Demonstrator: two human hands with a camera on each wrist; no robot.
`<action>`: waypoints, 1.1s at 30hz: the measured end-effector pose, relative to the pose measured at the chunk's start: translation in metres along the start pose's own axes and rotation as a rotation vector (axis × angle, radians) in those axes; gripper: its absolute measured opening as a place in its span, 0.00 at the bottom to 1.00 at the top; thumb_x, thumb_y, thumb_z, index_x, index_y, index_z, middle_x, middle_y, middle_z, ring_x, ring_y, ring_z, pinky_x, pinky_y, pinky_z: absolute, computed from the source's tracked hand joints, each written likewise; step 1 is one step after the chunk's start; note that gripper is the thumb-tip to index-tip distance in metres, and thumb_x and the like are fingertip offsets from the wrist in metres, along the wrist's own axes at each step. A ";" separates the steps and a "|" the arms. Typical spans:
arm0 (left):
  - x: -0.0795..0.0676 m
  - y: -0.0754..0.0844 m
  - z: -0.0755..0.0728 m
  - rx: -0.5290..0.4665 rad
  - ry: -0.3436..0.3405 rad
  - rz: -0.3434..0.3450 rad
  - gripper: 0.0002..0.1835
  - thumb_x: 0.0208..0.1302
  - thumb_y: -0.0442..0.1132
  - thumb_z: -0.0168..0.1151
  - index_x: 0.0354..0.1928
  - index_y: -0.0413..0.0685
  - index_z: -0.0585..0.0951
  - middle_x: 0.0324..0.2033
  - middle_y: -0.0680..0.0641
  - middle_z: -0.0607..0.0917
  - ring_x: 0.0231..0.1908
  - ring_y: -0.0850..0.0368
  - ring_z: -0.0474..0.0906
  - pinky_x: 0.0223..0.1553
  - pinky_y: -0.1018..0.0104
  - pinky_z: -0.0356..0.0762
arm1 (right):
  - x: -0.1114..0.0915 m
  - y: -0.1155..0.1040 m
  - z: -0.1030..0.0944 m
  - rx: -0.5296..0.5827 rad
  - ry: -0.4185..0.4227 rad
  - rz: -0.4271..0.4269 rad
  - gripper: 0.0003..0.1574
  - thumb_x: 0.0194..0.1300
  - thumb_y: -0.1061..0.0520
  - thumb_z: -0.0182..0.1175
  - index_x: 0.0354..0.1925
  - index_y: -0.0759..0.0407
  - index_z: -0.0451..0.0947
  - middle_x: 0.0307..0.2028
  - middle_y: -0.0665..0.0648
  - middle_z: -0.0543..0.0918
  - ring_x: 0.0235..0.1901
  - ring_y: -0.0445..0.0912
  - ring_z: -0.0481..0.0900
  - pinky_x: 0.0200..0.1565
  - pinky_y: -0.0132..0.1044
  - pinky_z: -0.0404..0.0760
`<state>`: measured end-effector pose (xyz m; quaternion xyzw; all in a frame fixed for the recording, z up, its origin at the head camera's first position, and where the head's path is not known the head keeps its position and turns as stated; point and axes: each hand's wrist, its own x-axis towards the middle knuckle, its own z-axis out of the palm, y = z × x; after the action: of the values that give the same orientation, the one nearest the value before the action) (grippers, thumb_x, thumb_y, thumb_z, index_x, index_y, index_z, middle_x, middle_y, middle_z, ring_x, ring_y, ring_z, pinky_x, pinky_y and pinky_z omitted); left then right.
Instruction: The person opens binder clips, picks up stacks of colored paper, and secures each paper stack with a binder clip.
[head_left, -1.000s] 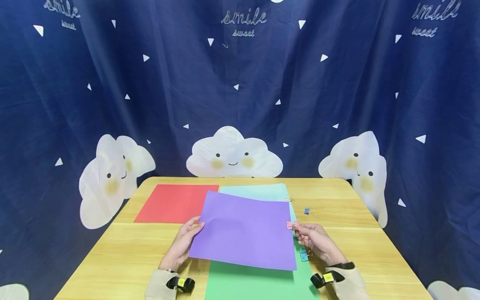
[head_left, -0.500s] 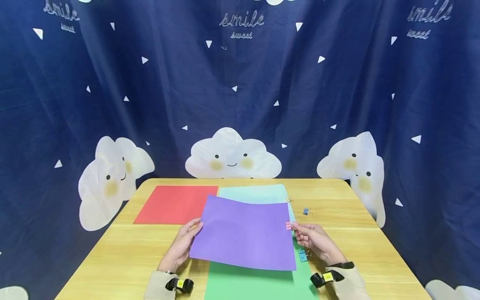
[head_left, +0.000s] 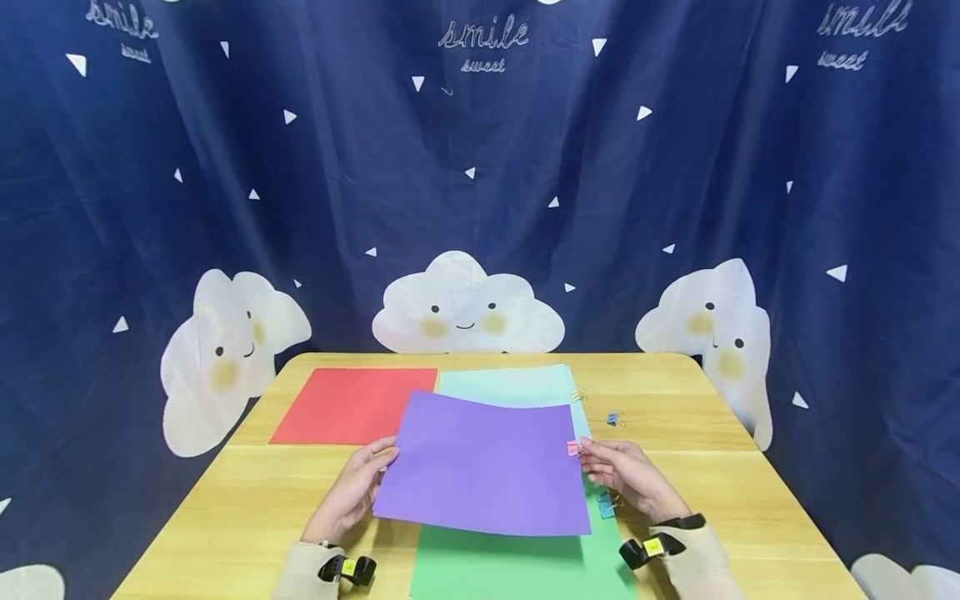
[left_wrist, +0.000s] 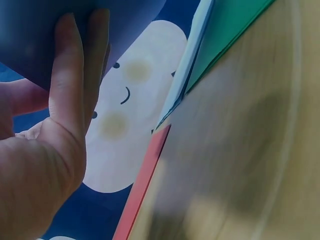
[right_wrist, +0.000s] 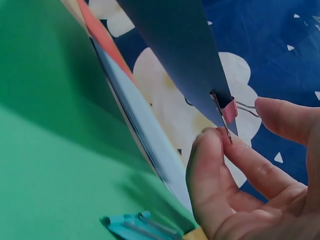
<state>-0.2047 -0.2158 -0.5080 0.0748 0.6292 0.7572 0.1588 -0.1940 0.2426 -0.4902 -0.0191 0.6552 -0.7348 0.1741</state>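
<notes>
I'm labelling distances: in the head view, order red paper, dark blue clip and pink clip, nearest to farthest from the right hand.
1. Pink clip: pinched in the right hand.
2. Dark blue clip: on the table beyond the hand.
3. Red paper: table's far left.

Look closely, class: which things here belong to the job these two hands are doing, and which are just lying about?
In the job:
purple paper, held up by the left hand
pink clip at its edge, pinched by the right hand

Apparently just lying about:
red paper
light blue paper, gold clip at its edge
green paper, turquoise clip at its edge
blue clip
</notes>
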 end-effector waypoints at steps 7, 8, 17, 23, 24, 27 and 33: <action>-0.012 0.007 -0.008 0.007 0.014 0.004 0.31 0.81 0.39 0.50 0.75 0.27 0.54 0.37 0.59 0.88 0.33 0.66 0.85 0.35 0.68 0.89 | 0.004 -0.004 0.011 -0.016 -0.030 -0.040 0.20 0.76 0.55 0.60 0.55 0.70 0.80 0.39 0.49 0.90 0.40 0.39 0.87 0.51 0.32 0.88; -0.014 0.008 -0.009 0.004 0.015 0.009 0.31 0.81 0.39 0.50 0.75 0.27 0.55 0.37 0.59 0.88 0.33 0.67 0.85 0.35 0.69 0.89 | 0.005 -0.004 0.013 -0.018 -0.039 -0.046 0.21 0.76 0.55 0.60 0.56 0.71 0.80 0.40 0.49 0.90 0.40 0.39 0.87 0.51 0.32 0.88; -0.030 0.009 -0.024 0.050 0.111 0.010 0.33 0.80 0.37 0.52 0.76 0.25 0.54 0.36 0.61 0.87 0.29 0.72 0.81 0.30 0.79 0.83 | 0.010 -0.004 0.032 -0.005 -0.076 -0.060 0.24 0.76 0.56 0.61 0.60 0.73 0.77 0.43 0.50 0.90 0.43 0.39 0.88 0.51 0.32 0.88; -0.043 0.011 -0.035 0.057 0.135 -0.001 0.32 0.80 0.40 0.53 0.75 0.27 0.57 0.34 0.59 0.90 0.32 0.65 0.87 0.36 0.66 0.90 | 0.016 -0.005 0.049 0.004 -0.073 -0.053 0.25 0.76 0.56 0.61 0.61 0.74 0.75 0.45 0.51 0.89 0.43 0.41 0.88 0.50 0.32 0.88; -0.045 0.012 -0.037 0.059 0.145 -0.009 0.32 0.80 0.40 0.54 0.75 0.28 0.58 0.33 0.58 0.90 0.31 0.65 0.87 0.35 0.65 0.90 | 0.017 -0.004 0.052 0.008 -0.073 -0.051 0.25 0.75 0.56 0.61 0.61 0.75 0.75 0.44 0.52 0.88 0.42 0.42 0.89 0.50 0.32 0.88; -0.053 0.013 -0.043 0.062 0.167 -0.021 0.32 0.80 0.41 0.54 0.75 0.28 0.58 0.32 0.57 0.91 0.29 0.63 0.88 0.34 0.64 0.90 | 0.020 -0.003 0.061 0.009 -0.092 -0.042 0.26 0.76 0.56 0.61 0.62 0.74 0.74 0.45 0.52 0.88 0.42 0.42 0.89 0.50 0.32 0.88; -0.064 0.015 -0.055 0.063 0.205 -0.015 0.27 0.80 0.41 0.54 0.73 0.34 0.64 0.33 0.56 0.91 0.29 0.63 0.88 0.33 0.64 0.89 | 0.023 -0.003 0.077 0.014 -0.147 -0.051 0.30 0.76 0.55 0.61 0.65 0.75 0.72 0.50 0.54 0.89 0.45 0.44 0.89 0.53 0.35 0.88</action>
<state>-0.1639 -0.2911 -0.4988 -0.0028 0.6663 0.7394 0.0971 -0.1967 0.1622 -0.4813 -0.0885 0.6348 -0.7402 0.2033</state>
